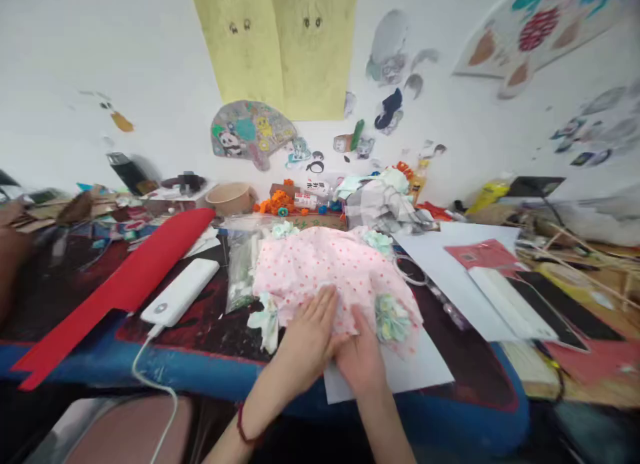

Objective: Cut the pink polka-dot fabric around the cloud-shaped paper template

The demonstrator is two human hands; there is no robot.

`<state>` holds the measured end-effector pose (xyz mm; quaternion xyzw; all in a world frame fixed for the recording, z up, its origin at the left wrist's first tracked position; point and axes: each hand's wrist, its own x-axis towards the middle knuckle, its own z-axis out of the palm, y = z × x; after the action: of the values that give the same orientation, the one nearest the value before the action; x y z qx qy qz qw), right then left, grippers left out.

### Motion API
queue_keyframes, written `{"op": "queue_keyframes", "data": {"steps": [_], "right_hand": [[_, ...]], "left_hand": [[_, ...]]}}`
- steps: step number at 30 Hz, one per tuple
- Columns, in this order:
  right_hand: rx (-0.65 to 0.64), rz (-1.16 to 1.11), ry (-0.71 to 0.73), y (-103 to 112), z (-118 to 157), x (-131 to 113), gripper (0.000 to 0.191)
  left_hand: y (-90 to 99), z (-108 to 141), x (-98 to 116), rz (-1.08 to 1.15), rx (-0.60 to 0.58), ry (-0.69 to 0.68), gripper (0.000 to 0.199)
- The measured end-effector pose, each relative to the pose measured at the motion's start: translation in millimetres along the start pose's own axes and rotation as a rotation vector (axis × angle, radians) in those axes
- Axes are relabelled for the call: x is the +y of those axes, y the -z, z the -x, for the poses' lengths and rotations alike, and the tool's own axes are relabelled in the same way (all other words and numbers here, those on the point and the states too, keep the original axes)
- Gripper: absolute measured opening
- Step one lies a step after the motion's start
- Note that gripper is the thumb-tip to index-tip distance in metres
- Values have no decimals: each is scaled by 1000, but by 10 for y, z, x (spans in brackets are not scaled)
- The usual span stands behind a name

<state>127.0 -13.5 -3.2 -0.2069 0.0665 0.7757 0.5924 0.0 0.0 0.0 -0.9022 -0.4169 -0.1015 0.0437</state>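
Pink fabric with small red dots [320,261] lies spread on the desk, partly over a white sheet of paper [417,371]. My left hand [311,334] rests on its front part with the fingers stretched out and held flat. Beside it, my right hand [361,351] touches the front edge of the cloth, palm turned inward and fingers extended; the two hands meet at the thumbs. Pale green ruffled pieces sit around the fabric: one at the front left [269,321], one at the right [393,317], and two along the back.
A white power bank [181,294] with a cable and a long red strip [125,284] lie to the left. Clear plastic bags [243,267] are beside the cloth. White paper [450,251] and a phone-like black slab [547,307] lie right. At the far left, part of another person's arm shows.
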Motion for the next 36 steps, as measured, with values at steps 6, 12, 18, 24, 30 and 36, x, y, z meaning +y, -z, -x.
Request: {"op": "queue_keyframes", "data": {"steps": [6,12,18,24,30,36], "right_hand": [[23,13,-33,4,30,-5,47],[-13,12,-32,7,29,-7,44],[-147,8,93,-89,81,13,46],[-171,28,47,-30,94,-6,51],[-126,5,67,63,81,-48,51],[-116,104,79,99,83,-85,50]], "left_hand": [[-78,103,113,-14,27,-31,80],[-20,150,19,-65,41,-114,75],[163,61,-528,-138,126,190,55],[513,82,-790,-186,124,489,44],[576,-167,-1151,-245,6,784,49],[439,-427,-1275,-232,-37,798,40]]}}
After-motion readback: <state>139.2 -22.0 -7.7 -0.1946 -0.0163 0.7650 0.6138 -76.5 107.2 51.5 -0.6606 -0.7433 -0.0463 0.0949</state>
